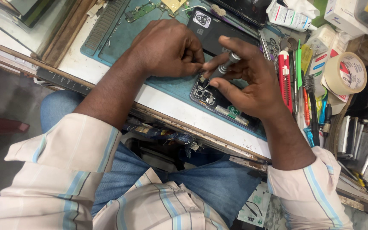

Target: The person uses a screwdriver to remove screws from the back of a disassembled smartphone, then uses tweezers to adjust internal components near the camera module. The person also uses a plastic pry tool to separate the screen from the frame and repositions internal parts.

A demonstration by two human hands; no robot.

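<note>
An opened phone (218, 104) lies on a teal work mat (120, 38), its camera modules and a green board part exposed. My right hand (252, 81) grips a small grey screwdriver (224, 67), with the tip down on the phone's upper corner. My left hand (167, 47) is curled into a loose fist just left of the screwdriver, fingertips touching the phone's top edge. A black phone back cover (211, 30) with a camera block lies on the mat behind both hands.
To the right lie a red utility knife (284, 79), a brush, screwdrivers and tweezers. A roll of tape (346, 74) sits further right, with stacked phone parts (363, 145) below it. Circuit boards (139, 10) lie at the mat's far edge. My knees are under the bench.
</note>
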